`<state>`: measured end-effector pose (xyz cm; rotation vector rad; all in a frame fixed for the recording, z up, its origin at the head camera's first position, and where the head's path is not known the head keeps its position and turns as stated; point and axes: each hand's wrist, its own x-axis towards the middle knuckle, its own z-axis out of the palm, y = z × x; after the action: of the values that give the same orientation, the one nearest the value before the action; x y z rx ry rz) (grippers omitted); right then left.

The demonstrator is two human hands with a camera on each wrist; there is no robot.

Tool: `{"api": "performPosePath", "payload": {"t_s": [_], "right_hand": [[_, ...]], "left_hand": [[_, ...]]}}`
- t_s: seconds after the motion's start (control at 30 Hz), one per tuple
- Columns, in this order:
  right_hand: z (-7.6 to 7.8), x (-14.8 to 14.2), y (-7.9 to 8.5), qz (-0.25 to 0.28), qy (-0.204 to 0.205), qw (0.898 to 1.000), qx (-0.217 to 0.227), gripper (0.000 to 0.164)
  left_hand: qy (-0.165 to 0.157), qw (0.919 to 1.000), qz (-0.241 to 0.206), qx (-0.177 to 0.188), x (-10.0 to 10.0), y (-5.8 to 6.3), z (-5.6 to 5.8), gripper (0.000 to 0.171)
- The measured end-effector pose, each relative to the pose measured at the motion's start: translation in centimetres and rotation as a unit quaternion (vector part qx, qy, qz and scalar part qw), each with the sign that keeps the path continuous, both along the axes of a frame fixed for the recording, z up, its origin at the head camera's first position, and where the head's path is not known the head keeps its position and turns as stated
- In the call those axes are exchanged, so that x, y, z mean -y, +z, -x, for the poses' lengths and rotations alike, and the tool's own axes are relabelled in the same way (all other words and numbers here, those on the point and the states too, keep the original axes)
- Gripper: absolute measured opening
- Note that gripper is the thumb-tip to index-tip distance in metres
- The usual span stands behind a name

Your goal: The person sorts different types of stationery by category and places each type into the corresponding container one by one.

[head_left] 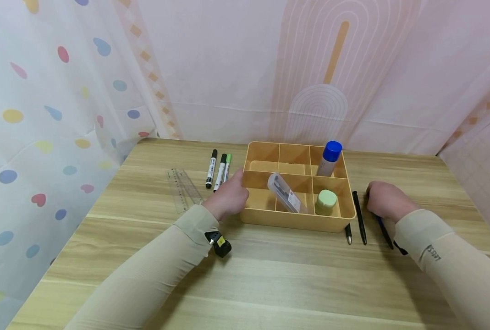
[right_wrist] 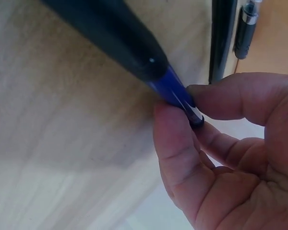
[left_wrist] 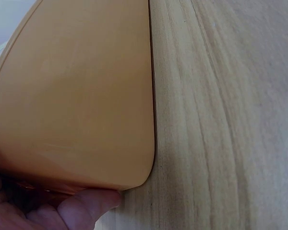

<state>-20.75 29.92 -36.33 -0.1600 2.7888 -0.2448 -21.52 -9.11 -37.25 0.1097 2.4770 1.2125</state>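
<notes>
My right hand (head_left: 388, 200) is to the right of an orange divided organizer box (head_left: 286, 221). In the right wrist view its thumb and fingertips pinch the blue end of a pen (right_wrist: 170, 88), whose long black part reaches up to the left. My left hand (head_left: 230, 196) rests against the box's left end wall, fingers along the outside near the rim. Close up in the left wrist view, a fingertip (left_wrist: 103, 201) presses at the lower corner of the box. A black pen (head_left: 359, 217) lies between the box and my right hand.
The box holds a blue-capped glue stick (head_left: 329, 158), a green-lidded jar (head_left: 326, 200) and a leaning clear case (head_left: 287, 193). Another pen (head_left: 349, 233) lies by its right front corner. Markers (head_left: 211, 169) and clear rulers (head_left: 178, 189) lie to the left. A curtain (head_left: 224, 68) hangs behind.
</notes>
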Motion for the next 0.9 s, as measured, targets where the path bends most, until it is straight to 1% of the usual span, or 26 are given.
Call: {"api": "performPosePath", "payload": {"t_s": [0.17,0.23,0.4,0.47,0.63,0.8,0.9], "right_hand": [[0.1,-0.4,0.5,0.008,-0.005,1.0,-0.014,0.04],[0.2,-0.4,1.0,0.007,-0.006,1.0,-0.02,0.042],[0.3,-0.4,2.5,0.014,-0.022,0.999,-0.023,0.047],[0.4,-0.4,3.2,0.022,-0.03,0.999,-0.019,0.051],[0.6,0.1,4.7,0.046,-0.043,0.998,-0.026,0.057],[1.0,0.8,5.9,0.077,-0.053,0.994,-0.064,0.058],[1.0,1.4,6.7,0.087,-0.061,0.991,-0.086,0.057]], "left_hand": [[0.001,1.0,-0.009,0.001,0.0,-0.1,0.0,0.075],[0.001,0.9999,-0.011,-0.001,0.0,-0.1,0.0,0.075],[-0.001,0.9999,-0.011,-0.003,0.1,-0.2,0.1,0.075],[-0.001,0.9999,-0.012,-0.003,0.1,-0.2,0.1,0.075],[-0.002,0.9999,-0.013,-0.003,0.1,-0.3,0.1,0.075],[-0.003,0.9999,-0.014,-0.002,0.1,-0.3,0.2,0.074],[-0.002,0.9999,-0.011,-0.002,0.1,-0.3,0.2,0.074]]}}
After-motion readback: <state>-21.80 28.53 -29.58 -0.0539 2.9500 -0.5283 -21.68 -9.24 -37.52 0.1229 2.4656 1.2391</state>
